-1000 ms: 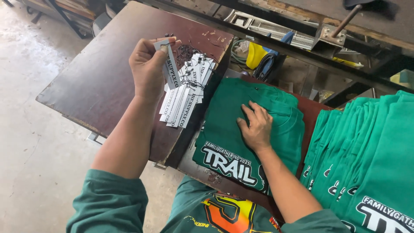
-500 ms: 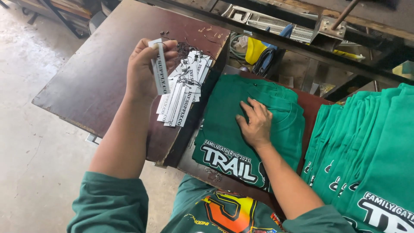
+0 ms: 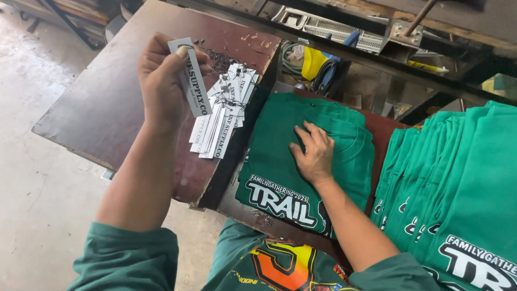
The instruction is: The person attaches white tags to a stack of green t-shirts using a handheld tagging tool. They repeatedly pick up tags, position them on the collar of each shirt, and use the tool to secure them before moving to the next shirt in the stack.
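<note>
— Green folded shirt [image 3: 301, 156], where's it lying?
— Flat on the reddish board, just beside the dark table [image 3: 107, 102]. The right hand [image 3: 315, 153] presses on it, fingers spread, gripping nothing.
— And the left hand [image 3: 161, 81]?
— Raised over the table, pinching one white paper tag [image 3: 191, 78] between thumb and fingers. A bundle of similar tags [image 3: 223, 116] lies just beneath. More green shirts [image 3: 458, 178] are stacked to the right

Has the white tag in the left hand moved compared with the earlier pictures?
Yes. The white tag in the left hand moved left, away from the tag pile on the brown table.
</note>
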